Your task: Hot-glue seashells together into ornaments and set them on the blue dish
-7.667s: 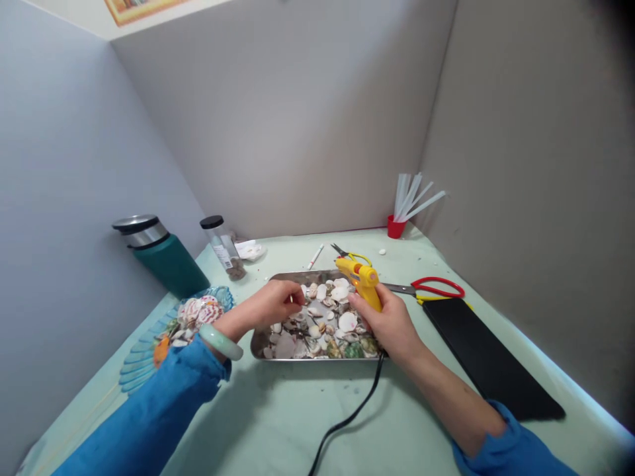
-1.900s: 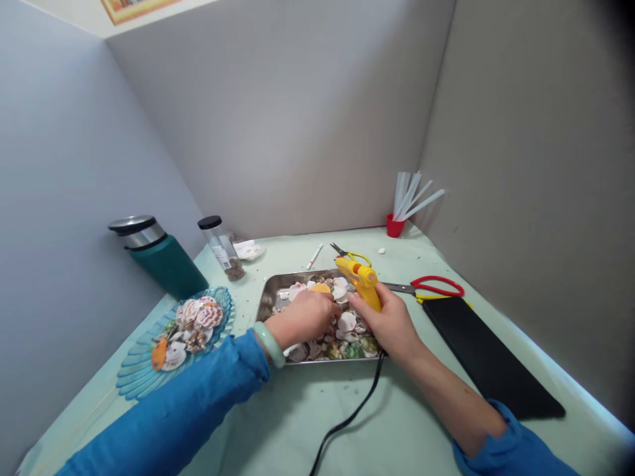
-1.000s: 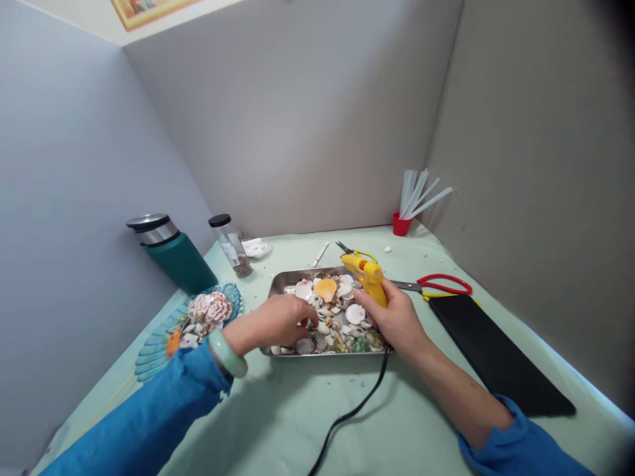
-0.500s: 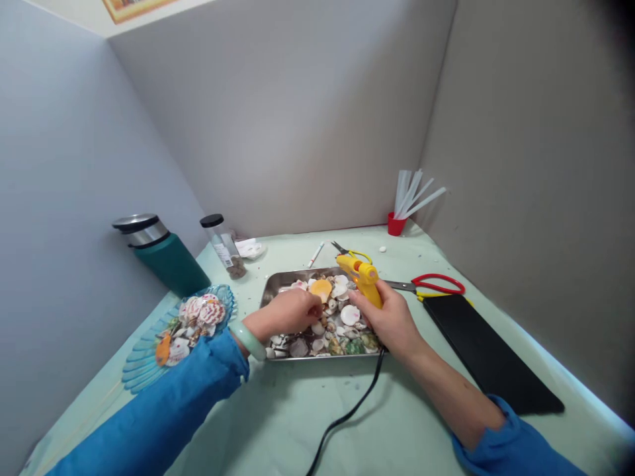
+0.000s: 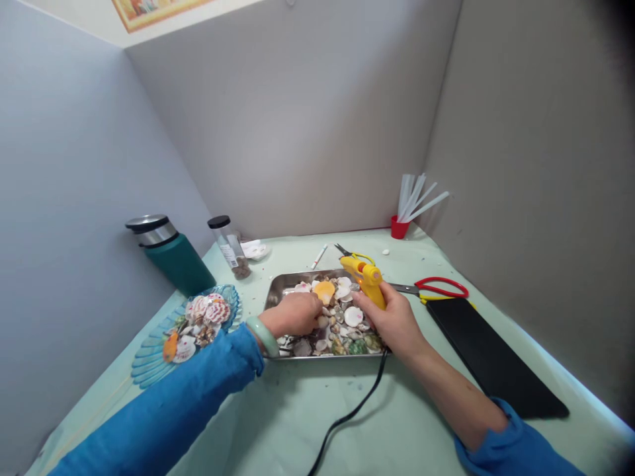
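Observation:
A metal tray holds many seashells, among them a yellow-orange scallop shell, a white shell and green ones near the front edge. Down among the shells is my left hand, a pale green bangle at its wrist. Its fingers are bent and pressed together; whatever is in them is hidden. My right hand grips a yellow glue gun by its handle, nozzle pointing away to the left over the tray. The gun's black cord runs down to the table's front. A blue shell-shaped dish with shells stands left.
A green bottle and a black-capped jar stand at back left, near a marker. Small black scissors, red-and-yellow-handled scissors and a black flat slab lie right. Glue sticks fill a red cup.
The view has shifted slightly, moving everything a little right in the picture. My left hand has shifted slightly among the shells. My right hand still holds the glue gun over the tray.

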### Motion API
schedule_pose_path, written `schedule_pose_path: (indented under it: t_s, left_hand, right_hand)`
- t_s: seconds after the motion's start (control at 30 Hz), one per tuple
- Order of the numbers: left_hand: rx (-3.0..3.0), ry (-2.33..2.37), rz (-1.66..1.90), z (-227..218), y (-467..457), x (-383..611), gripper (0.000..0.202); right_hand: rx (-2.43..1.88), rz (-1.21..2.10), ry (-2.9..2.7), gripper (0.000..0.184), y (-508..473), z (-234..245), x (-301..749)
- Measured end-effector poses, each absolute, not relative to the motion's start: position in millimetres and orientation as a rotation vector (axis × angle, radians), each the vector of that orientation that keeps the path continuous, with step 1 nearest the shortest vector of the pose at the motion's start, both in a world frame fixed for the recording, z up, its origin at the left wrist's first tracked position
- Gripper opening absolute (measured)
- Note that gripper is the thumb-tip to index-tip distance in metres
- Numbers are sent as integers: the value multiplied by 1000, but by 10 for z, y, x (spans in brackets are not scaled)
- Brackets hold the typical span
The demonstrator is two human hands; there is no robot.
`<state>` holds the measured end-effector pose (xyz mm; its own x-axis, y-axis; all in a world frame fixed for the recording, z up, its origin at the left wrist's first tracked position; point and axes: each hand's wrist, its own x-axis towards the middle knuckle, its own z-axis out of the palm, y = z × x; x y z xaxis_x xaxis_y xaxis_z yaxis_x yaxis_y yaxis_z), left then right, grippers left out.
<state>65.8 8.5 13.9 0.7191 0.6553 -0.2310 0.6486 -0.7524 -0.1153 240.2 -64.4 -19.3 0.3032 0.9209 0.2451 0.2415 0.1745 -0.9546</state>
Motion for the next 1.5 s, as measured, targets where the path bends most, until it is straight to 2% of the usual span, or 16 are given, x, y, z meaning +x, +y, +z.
schedule_pose_path:
  t_s: [0.2, 0.47, 0.8, 1.2, 1.5]
  left_hand:
    - [-2886, -1075, 438, 106, 36, 669, 29]
    - [-2896, -1145, 448, 75, 96, 656, 21]
    - [-3024, -1269, 223, 190, 231, 489, 19]
    - [-3168, -1436, 175, 408, 200, 174, 28]
    - [-3268, -1311, 451, 469, 61, 118, 23]
  right_hand:
    - [-1331, 700, -1198, 40, -634, -203, 2403]
    - [-1338, 709, -1197, 41, -628, -208, 2395]
    - [-1355, 690, -1209, 38, -634, -223, 2403]
    - [-1371, 712, -1195, 37, -640, -220, 2408]
    - [-1379, 701, -1222, 35, -638, -238, 2415]
